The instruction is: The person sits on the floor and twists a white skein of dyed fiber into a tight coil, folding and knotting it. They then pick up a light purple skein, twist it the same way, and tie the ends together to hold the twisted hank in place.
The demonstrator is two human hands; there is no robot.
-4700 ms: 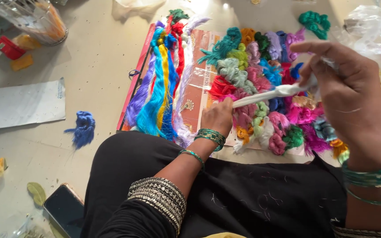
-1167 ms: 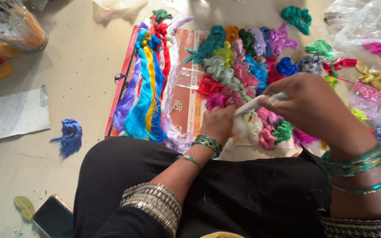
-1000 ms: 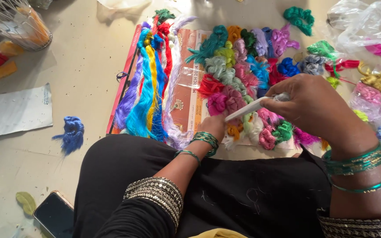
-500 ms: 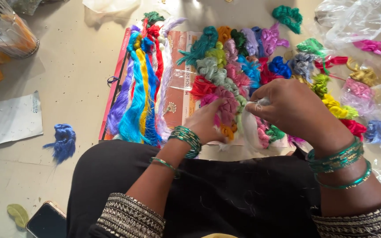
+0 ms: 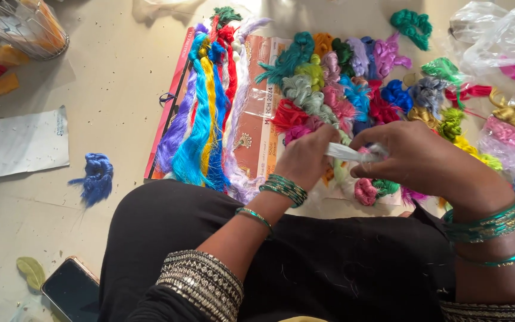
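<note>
A pale thread bundle (image 5: 353,153) is pinched between the left hand (image 5: 308,158) and right hand (image 5: 424,161), at three o'clock of the long skeins (image 5: 204,113); even tension should be maintained.

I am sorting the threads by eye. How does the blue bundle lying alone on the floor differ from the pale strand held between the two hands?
The blue bundle is dark blue; the pale strand is whitish. The blue bundle lies loose and crumpled on the bare floor, touched by nobody; the pale strand is stretched between the left hand and the right hand. The blue bundle lies apart from the coloured pile; the pale strand is held over it. Both look like silky thread.
</note>
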